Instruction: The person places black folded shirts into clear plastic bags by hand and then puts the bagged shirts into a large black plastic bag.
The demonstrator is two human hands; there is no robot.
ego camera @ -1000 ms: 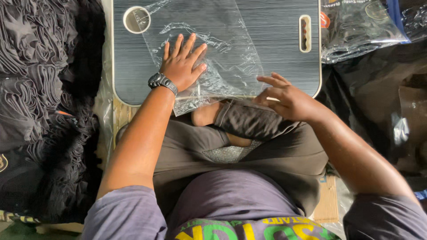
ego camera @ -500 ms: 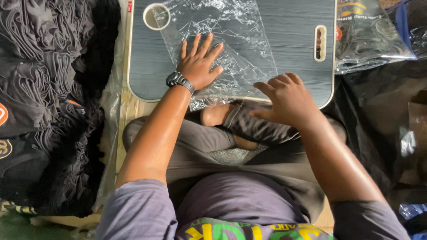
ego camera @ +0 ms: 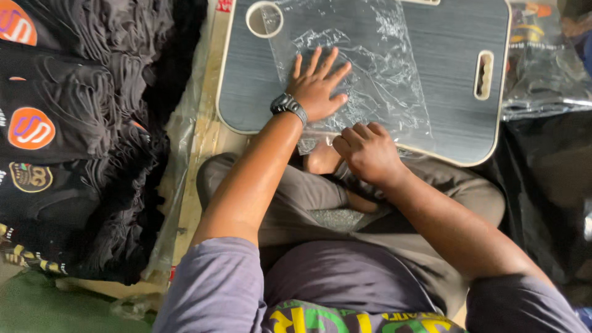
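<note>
A clear, crinkled plastic bag [ego camera: 376,68] lies flat on a small dark grey lap table [ego camera: 450,74] with a cream rim. My left hand [ego camera: 317,89], with a black wristwatch on its wrist, presses flat on the bag, fingers spread. My right hand [ego camera: 367,151] is curled at the table's near edge, its fingers pinching the bag's lower edge. I sit cross-legged behind the table in grey trousers.
Stacks of folded black garments [ego camera: 68,135] with round orange patches fill the left side. A round cup recess [ego camera: 264,18] and a slot [ego camera: 483,75] mark the table top. Bagged items [ego camera: 542,55] lie to the right, dark cloth beneath them.
My right hand has moved left and forward from my knee to the bag's near edge and closed on it. My left hand stays flat on the bag. The view has shifted.
</note>
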